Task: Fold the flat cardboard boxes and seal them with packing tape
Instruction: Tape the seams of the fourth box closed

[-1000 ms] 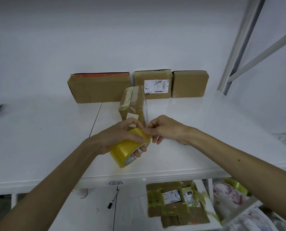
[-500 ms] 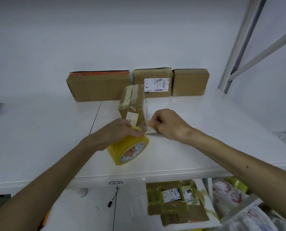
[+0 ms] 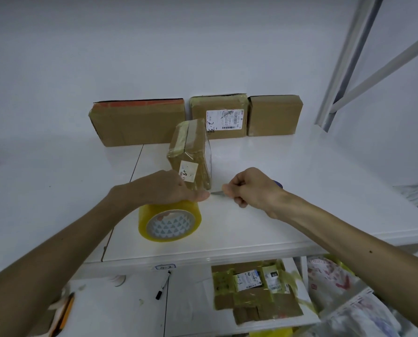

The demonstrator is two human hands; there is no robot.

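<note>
View: head camera, looking forward and down over both forearms.
Landmark: small brown cardboard box wrapped in clear tape (image 3: 191, 154), standing on end on the white table (image 3: 312, 186), long axis running upright.
Task thing: fat roll of yellow-tinted packing tape (image 3: 170, 221), sitting just in front of the box and a little to its left, open core facing the person.
Key relation: the box is standing directly beyond the gap between the two hands. Its near lower corner is sitting just above the strip, and the left hand appears to be the nearer one.
Left hand (image 3: 171, 190): clamping down over the top of the roll, fingers wrapping its far side, thumb pointing at the box's near lower corner. Whether it is touching the box cannot be told.
Right hand (image 3: 254, 188): hovering just right of that corner, fingers curling tight and pinching a thin grey strip (image 3: 216, 192) that is bridging toward the left thumb. Tape end or blade, cannot tell.
Blue tip (image 3: 277, 184): peeking out behind the right knuckles, unidentified.
Step, as judged: drawing or parting tape low beside the box.
Behind the box: three brown cartons (image 3: 137, 122) leaning along the wall.
Below the box: flattened taped cardboard (image 3: 256, 293) and a black marker (image 3: 163, 285) lying on a lower shelf.
</note>
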